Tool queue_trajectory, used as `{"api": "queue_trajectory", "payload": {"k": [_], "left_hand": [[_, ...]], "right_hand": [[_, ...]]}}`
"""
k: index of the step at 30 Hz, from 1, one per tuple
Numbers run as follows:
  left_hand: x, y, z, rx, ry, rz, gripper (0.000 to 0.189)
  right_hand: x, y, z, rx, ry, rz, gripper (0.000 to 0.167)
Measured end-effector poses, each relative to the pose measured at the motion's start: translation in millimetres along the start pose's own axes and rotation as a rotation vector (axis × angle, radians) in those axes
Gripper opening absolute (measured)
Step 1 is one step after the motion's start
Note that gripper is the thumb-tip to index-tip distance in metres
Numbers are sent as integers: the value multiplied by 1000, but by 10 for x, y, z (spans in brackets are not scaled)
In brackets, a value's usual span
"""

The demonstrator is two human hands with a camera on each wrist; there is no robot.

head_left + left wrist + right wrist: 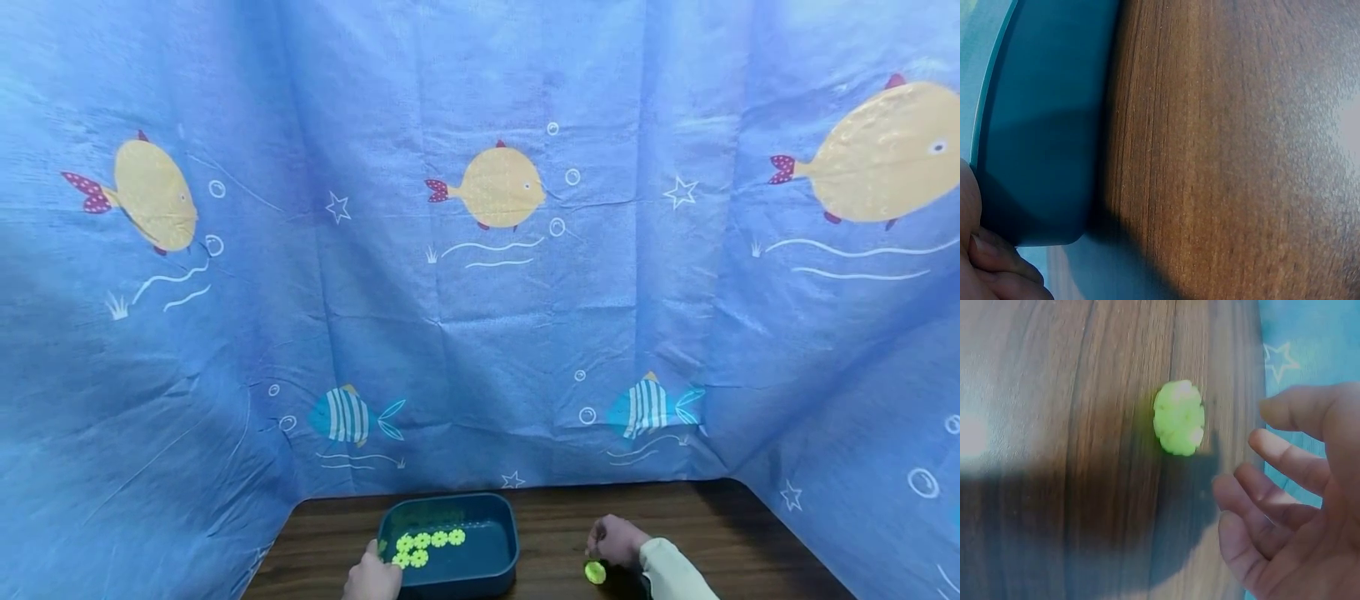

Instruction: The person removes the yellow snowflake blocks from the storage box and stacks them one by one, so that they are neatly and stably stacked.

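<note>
A dark teal plastic bin (450,587) stands on the wooden table, with several yellow-green flower-shaped pieces (440,539) on its floor. At its left end my left hand (372,577) grips the rim; the left wrist view shows thumb and fingers (1004,262) at the wall's corner. Off to the right of the bin, my right hand (618,542) is beside a single yellow-green flower piece (595,572). In the right wrist view this piece (1179,419) is apart from the loosely bent fingers, and nothing is held. Whether it lies flat is blurred.
The brown wood-grain table (551,533) extends to both sides of the bin. A blue cloth (480,350) printed with fish, stars and bubbles hangs behind the table and along both sides.
</note>
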State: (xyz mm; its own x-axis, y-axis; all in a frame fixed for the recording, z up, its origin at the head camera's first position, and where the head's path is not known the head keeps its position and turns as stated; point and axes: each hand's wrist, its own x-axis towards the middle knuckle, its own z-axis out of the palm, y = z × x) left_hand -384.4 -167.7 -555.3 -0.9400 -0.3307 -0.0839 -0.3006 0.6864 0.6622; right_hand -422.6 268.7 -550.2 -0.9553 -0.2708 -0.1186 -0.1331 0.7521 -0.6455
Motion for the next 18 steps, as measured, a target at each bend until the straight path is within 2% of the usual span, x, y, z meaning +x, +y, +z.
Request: {"api": "queue_trajectory", "payload": {"k": [4,6,10,13,18], "left_hand": [[-12,20,-24,-7,-10,15,55],[-13,22,-28,-5,-10,27,53],[-6,10,-22,12,-10,29,55],[-2,11,-25,22,-18,16,58],[-14,55,-29,20,-30,0,61]], "right_hand": [[124,12,58,-25,55,-17,12],[172,-17,107,-45,33,-25,12],[173,-374,236,-14,86,-64,11],[201,-761,324,-5,186,-157,9],[388,-1320,444,-74,211,-284,8]]}}
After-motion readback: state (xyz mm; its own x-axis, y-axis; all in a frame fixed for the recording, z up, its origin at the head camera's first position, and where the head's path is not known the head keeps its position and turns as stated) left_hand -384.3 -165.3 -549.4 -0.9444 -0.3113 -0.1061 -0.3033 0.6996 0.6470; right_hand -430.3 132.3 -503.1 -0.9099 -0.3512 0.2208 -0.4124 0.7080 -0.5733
